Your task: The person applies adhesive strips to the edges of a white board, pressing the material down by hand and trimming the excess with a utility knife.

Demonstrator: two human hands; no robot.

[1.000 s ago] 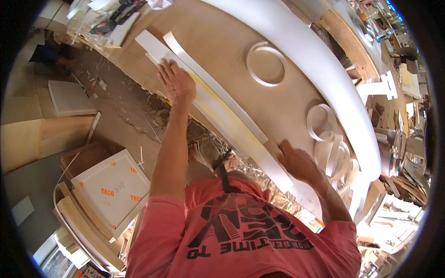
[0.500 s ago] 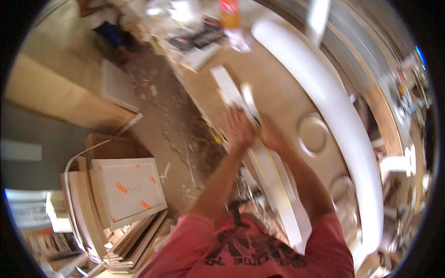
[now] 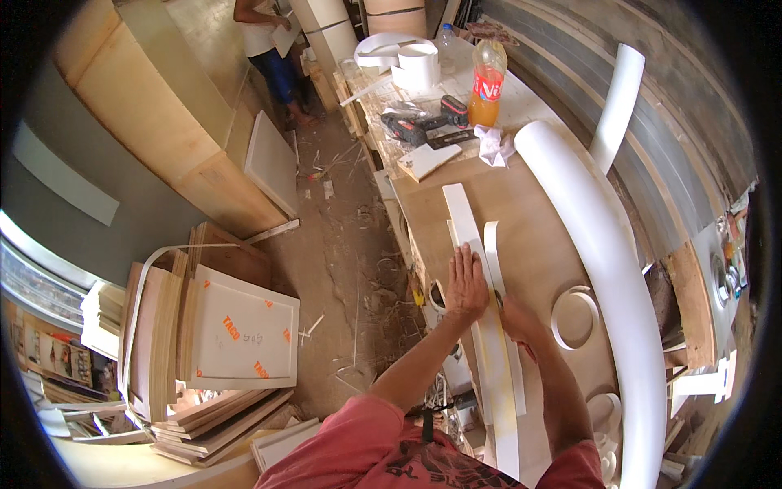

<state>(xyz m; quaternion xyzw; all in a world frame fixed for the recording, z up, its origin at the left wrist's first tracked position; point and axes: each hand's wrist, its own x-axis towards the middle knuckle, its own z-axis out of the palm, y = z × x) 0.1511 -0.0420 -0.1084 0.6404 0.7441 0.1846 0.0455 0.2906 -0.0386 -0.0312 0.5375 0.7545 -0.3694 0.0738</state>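
A long narrow white board (image 3: 462, 212) lies lengthwise on the brown worktop (image 3: 544, 196). My left hand (image 3: 468, 285) rests flat on it, fingers stretched toward its far end. Just to the right, my right hand (image 3: 521, 319) is closed at the board's edge. A small dark tip shows at its fingers, too little to name the tool. Beside the board a thin white strip (image 3: 491, 244) curls up ahead of the right hand. Toward me, a pale strip with yellowish smears (image 3: 494, 383) continues below my hands.
A large white roll (image 3: 595, 220) curves along the right side, near a coiled white strip (image 3: 575, 320). Farther off are a cordless drill (image 3: 423, 122), a bottle of orange drink (image 3: 487, 85) and crumpled paper (image 3: 492, 147). Stacked panels (image 3: 244, 326) stand left; another person (image 3: 277, 53) is at the back.
The view has swung and sharpened, so the bench now sits lower and farther right in it. Both hands stay at the white board, the left still flat on it.
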